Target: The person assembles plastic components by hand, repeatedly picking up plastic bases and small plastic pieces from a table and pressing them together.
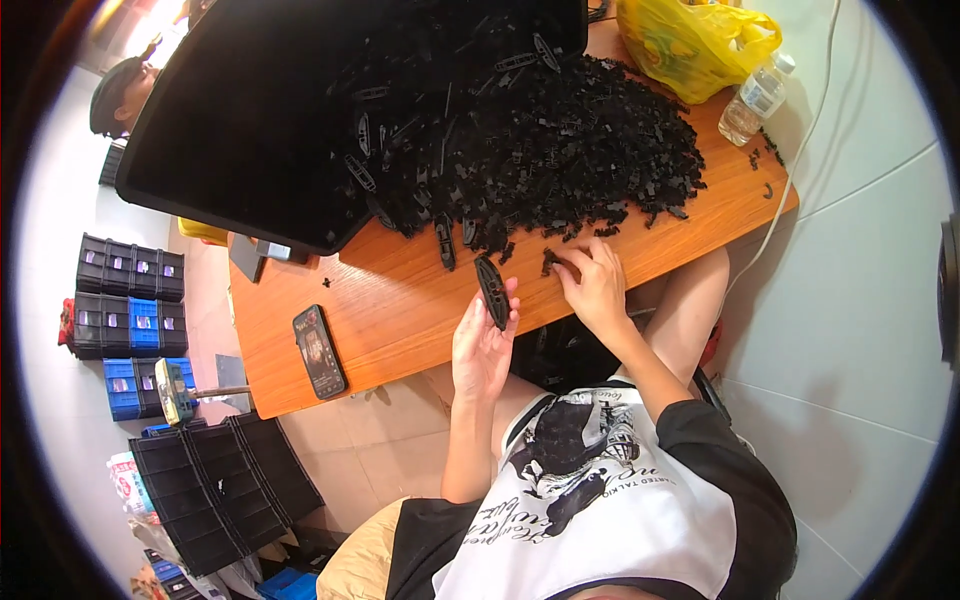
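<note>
Left hand (483, 345): raised, palm open toward the camera, fingers together and pointing up; fingertips pinch a thin dark piece upright.
Left forearm: bare, rises nearly vertical from the lap, elbow bent low.
Right hand (597, 285): lying palm down, back of hand up, fingers curled and reaching left; fingertips closed on a small dark bit.
Right forearm: bare, runs diagonally down to a black sleeve at the shoulder.
Spacing: hands near each other, not touching.
</note>
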{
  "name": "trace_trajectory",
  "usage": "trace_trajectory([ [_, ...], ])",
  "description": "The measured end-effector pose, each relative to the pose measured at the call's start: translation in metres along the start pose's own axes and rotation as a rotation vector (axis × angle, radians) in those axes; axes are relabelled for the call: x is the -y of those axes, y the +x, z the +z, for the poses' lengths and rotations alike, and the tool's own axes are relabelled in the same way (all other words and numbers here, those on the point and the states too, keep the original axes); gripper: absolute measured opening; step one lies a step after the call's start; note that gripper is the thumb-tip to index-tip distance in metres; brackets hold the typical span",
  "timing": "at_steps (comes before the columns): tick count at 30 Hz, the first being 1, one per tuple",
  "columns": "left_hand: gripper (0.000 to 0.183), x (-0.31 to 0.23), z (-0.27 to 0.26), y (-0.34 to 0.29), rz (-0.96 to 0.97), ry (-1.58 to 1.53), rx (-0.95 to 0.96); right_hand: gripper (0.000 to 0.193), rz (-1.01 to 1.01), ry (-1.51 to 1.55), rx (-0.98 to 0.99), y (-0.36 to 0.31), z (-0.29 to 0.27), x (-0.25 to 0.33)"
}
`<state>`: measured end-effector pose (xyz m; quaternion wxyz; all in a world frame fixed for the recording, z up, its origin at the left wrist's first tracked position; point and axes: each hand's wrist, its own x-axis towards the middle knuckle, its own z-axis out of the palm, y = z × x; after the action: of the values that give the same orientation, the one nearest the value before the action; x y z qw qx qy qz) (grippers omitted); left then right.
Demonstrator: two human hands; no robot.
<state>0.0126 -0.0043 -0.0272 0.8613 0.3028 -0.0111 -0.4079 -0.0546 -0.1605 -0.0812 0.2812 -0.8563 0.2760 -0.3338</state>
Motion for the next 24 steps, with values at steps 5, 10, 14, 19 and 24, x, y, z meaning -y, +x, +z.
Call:
trace_trajectory([
  [5, 0.032, 0.005, -0.010, 0.000, 0.042, 0.088, -0.049, 0.012, -0.072, 0.002, 0.010, -0.002, 0.009, 0.003],
  [10, 0.034, 0.010, -0.024, 0.001, 0.012, 0.077, -0.129, 0.009, -0.306, -0.058, -0.047, -0.004, 0.011, 0.000],
  [14, 0.037, 0.014, -0.029, 0.002, 0.021, 0.163, -0.186, 0.009, -0.240, 0.058, -0.030, -0.002, 0.010, 0.004],
  [19, 0.036, 0.012, -0.027, 0.005, 0.016, 0.174, -0.092, 0.011, 0.130, 0.524, 0.031, 0.007, -0.011, 0.033],
  [24, 0.036, 0.012, -0.019, 0.004, 0.066, 0.186, -0.022, 0.013, 0.180, 0.735, 0.217, 0.010, -0.034, 0.061],
])
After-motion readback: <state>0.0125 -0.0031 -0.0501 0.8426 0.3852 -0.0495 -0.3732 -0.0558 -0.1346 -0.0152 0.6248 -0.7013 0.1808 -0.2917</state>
